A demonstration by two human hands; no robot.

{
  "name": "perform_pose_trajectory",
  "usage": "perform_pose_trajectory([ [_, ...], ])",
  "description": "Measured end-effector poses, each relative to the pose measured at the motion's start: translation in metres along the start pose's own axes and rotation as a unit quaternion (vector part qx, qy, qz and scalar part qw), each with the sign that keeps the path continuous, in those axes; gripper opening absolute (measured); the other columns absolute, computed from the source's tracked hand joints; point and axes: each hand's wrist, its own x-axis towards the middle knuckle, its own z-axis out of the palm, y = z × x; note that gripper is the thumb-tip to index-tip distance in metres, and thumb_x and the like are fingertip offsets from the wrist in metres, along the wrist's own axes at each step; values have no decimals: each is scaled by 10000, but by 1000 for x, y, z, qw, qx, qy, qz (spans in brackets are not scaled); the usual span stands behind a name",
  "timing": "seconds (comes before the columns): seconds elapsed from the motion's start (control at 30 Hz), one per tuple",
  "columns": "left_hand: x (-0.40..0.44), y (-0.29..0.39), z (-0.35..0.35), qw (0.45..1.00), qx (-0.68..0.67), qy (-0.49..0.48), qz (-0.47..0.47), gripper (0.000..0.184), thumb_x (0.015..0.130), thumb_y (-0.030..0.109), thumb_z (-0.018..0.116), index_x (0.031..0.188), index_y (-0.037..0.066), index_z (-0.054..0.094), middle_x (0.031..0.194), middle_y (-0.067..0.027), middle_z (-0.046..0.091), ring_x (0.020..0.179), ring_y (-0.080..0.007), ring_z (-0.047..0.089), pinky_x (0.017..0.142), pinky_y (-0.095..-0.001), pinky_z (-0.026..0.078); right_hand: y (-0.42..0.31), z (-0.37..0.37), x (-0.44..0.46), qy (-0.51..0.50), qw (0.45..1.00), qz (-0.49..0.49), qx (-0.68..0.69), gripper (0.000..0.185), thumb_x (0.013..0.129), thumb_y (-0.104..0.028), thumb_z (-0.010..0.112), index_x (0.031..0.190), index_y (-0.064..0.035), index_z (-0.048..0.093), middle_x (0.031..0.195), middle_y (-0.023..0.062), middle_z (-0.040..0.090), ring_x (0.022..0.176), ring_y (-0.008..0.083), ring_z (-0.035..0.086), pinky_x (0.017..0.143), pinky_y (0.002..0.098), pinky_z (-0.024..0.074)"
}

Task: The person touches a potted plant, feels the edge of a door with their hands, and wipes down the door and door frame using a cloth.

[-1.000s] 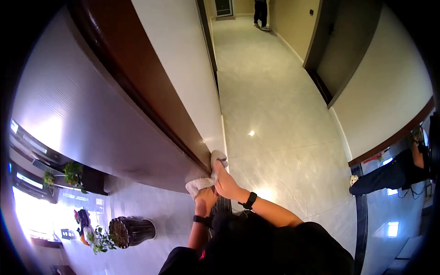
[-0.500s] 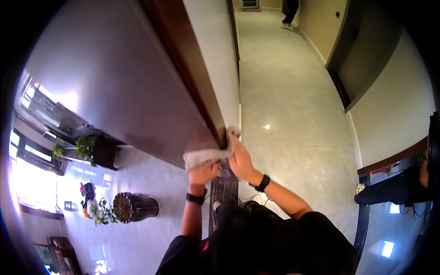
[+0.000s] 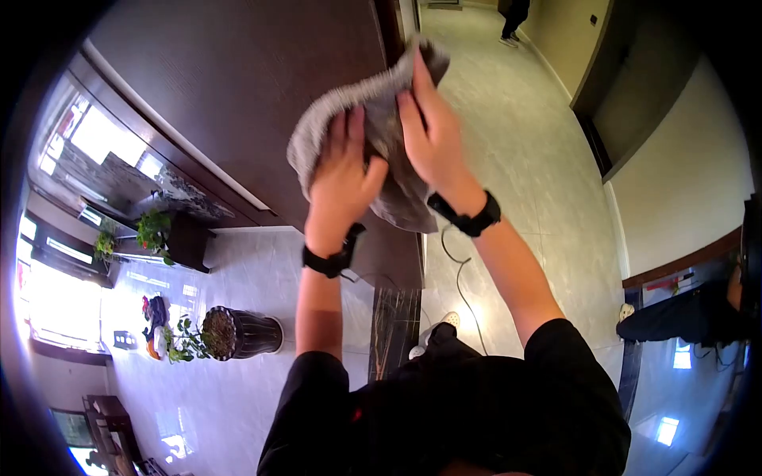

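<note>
A grey cloth [image 3: 385, 131] is spread between both hands against a dark brown panel [image 3: 230, 75], near its right edge. My left hand [image 3: 341, 178] lies on the cloth's left part, fingers spread and partly sunk in its folds. Higher and to the right, my right hand [image 3: 432, 131] has the cloth's upper right part between its fingers, near the panel's edge. Each wrist wears a black band.
A potted plant [image 3: 258, 332] stands on the floor at the left, near more greenery [image 3: 153, 232]. A cable [image 3: 460, 278] runs along the floor by my feet. One person [image 3: 675, 317] is at the right, another [image 3: 514, 17] down the corridor.
Both hands and the cloth have moved up from the panel's lower corner, and the cloth is more spread out. The view has shifted, showing more of the panel's face. The far person has moved right.
</note>
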Motion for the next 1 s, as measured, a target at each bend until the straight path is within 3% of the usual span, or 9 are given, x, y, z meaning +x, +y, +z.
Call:
perform_pose_trajectory([
  [0.23, -154, 0, 100, 980, 51, -189, 33, 640, 705, 210, 633, 1260, 4, 391, 1256, -214, 381, 1129, -367, 411, 939, -440, 365, 55, -21, -191, -88, 937, 325, -93, 306, 878, -102, 483, 1169, -17, 526, 1047, 204, 593, 959, 323, 590, 798, 368, 474],
  [0.3, -184, 15, 94, 971, -165, -169, -24, 720, 641, 173, 713, 1254, 1, 377, 1252, -216, 354, 1145, -378, 379, 949, -457, 342, 51, -35, -238, -86, 926, 360, -77, 279, 874, -116, 493, 1131, -37, 564, 995, 188, 615, 901, 312, 612, 747, 347, 493],
  [0.43, -226, 45, 100, 930, -310, -94, -175, 752, 624, 156, 741, 1269, 67, 367, 1253, -198, 341, 1181, -394, 324, 992, -469, 291, -4, -73, -249, -258, 940, 205, -91, 293, 795, -65, 557, 1072, -137, 615, 956, 107, 647, 796, 267, 632, 677, 349, 505],
  [0.5, -228, 47, 109, 943, -278, -183, -15, 733, 647, 133, 715, 1282, 74, 354, 1258, -157, 383, 1139, -367, 389, 972, -428, 337, -11, -84, -261, -237, 958, 153, -46, 317, 791, -70, 586, 1105, -117, 604, 950, 112, 650, 780, 270, 634, 716, 334, 501],
  [0.53, -231, 53, 113, 832, -444, -282, -176, 608, 677, 84, 643, 1241, 45, 417, 1270, -163, 409, 1116, -321, 458, 913, -355, 394, -19, -92, -257, -234, 952, 196, -24, 309, 804, -75, 583, 1110, -112, 603, 952, 118, 649, 800, 270, 633, 738, 323, 495],
  [0.63, -224, 68, 110, 786, -420, -385, -240, 630, 691, 109, 627, 1271, 50, 389, 1187, -188, 498, 1020, -330, 544, 868, -351, 424, -21, -118, -257, -238, 918, 316, 25, 309, 831, -110, 580, 1140, -100, 585, 993, 136, 634, 878, 269, 618, 791, 310, 475],
  [0.8, -226, 90, 122, 818, -371, -363, -248, 718, 751, 222, 626, 1371, 137, 274, 879, -207, 620, 827, -384, 604, 733, -406, 476, 15, -154, -301, -213, 878, 423, 64, 547, 844, -277, 608, 1293, -34, 412, 1238, 153, 497, 1149, 250, 469, 944, 337, 382],
  [0.9, -219, 92, 123, 810, -395, -356, -248, 723, 752, 198, 663, 1350, 29, 293, 1193, -169, 509, 1083, -267, 525, 917, -315, 393, 37, -170, -324, -288, 762, 555, 166, 567, 840, -296, 614, 1294, -27, 406, 1248, 136, 488, 1164, 230, 449, 951, 332, 378],
  [1.0, -221, 88, 131, 785, -469, -302, -270, 743, 748, 194, 670, 1360, 19, 285, 1142, -134, 543, 1057, -199, 523, 906, -297, 397, 41, -172, -319, -352, 713, 565, 220, 567, 831, -333, 621, 1272, -27, 436, 1224, 129, 508, 1114, 209, 485, 901, 323, 414],
])
